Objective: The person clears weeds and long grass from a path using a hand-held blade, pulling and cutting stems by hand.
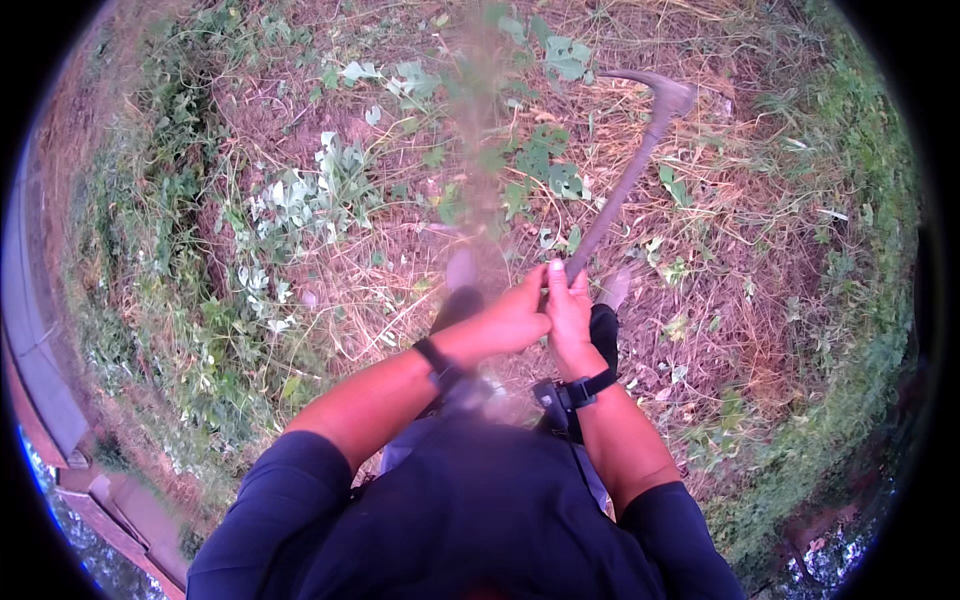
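Note:
A long-handled hoe (625, 185) slants up and to the right from my hands. Its handle is slim and brownish, and its thin curved head bends left at the far end, over dry straw. My right hand (570, 310) is closed around the handle's near part, the thumb lying along it. Just left of it, my left hand (520, 318) is also closed at the lower end of the handle, its knuckles against my right hand. The handle's butt is hidden between the two hands. Each wrist wears a dark strap with a small device.
Dry grass and cut stems (400, 250) cover the ground ahead. Leafy green plants (310, 190) grow at the left, with more greenery (850, 330) along the right. My feet stand below my hands, one shoe (462, 268) showing left of them. A low building (110, 500) stands at the lower left.

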The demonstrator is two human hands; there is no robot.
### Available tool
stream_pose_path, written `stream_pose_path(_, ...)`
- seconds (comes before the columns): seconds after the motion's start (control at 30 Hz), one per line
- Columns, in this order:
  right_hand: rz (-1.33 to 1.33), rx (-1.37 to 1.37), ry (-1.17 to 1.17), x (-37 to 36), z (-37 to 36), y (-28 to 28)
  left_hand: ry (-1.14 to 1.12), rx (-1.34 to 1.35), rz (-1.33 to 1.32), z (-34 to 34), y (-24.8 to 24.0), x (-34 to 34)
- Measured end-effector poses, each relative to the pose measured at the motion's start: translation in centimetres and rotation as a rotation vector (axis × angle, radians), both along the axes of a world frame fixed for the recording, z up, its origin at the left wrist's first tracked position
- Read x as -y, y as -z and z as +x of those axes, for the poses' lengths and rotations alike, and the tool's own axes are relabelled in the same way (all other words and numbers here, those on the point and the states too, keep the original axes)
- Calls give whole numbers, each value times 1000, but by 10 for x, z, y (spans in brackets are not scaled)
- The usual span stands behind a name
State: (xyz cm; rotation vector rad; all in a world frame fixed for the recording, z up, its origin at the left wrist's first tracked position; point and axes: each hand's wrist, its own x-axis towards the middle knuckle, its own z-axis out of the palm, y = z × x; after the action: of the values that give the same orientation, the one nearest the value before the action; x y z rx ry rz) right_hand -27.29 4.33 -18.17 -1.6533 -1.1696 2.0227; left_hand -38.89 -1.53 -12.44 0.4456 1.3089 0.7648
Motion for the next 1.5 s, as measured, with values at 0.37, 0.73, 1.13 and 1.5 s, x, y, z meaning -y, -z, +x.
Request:
stream_pose_path(0.37,30,65,-8,-61,108,25,224,-488,48,6,103,-90)
stream_pose_path(0.73,-182,266,-67,-48,190,70,94,-939,-1221,-175,99,522)
stream_pose_path(1.13,-189,186,-83,-71,172,39,-9,-729,-899,-82,81,290)
stream_pose_path(1.5,-151,307,-8,-81,229,29,-814,-496,-588,-182,84,138)
